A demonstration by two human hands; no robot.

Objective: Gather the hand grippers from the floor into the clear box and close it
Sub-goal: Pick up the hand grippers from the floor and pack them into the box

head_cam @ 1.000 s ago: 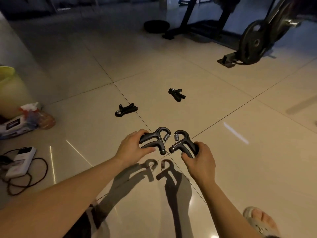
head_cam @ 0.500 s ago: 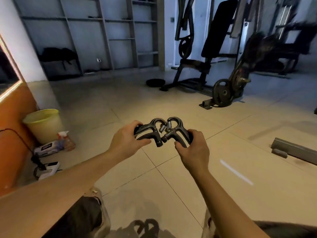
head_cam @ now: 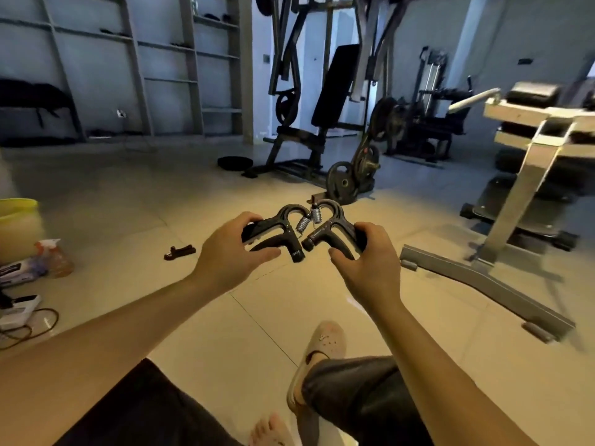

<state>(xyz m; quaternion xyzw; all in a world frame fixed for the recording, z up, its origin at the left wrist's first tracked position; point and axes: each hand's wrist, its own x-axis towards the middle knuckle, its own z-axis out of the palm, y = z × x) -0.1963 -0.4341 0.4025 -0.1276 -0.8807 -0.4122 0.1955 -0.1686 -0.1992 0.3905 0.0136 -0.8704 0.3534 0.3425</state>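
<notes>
Two black hand grippers with coil springs are held above the floor: the left hand gripper (head_cam: 277, 230) and the right hand gripper (head_cam: 331, 231), hooked tops adjacent. A third hand gripper (head_cam: 179, 252) lies flat on the floor.

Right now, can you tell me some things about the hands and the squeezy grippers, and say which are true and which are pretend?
1. Each hand holds one hand gripper: left hand, right hand. True.
2. The clear box sits between the feet. False: no box is in view.
3. One more black gripper lies on the floor. True.
4. The bin at the left is red. False: it is yellow.
</notes>
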